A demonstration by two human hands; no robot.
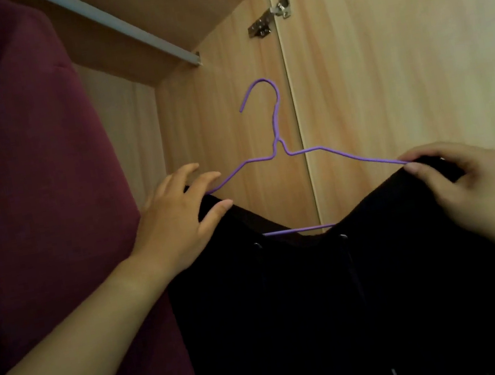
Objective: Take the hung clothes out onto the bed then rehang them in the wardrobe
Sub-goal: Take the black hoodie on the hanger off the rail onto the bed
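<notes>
Inside the open wardrobe, below the rail, the black garment is held up on a purple wire hanger. The hook is free in the air and is not yet on the rail. The garment is soft, thick fabric and probably of moderate weight. It will sag and could slide off the thin, smooth wire if tilted. The hanger is light and likely to bend under uneven load. Take hold at both shoulder ends, where fabric and wire can be clamped together, and keep the bar level. The left hand is raised on an extended forearm, fingers laid over the left shoulder end and thumb pressed against the front of the fabric. The right hand pinches the right shoulder end, fingers curled over the top, thumb in front. A maroon garment hangs just beside the left hand.
</notes>
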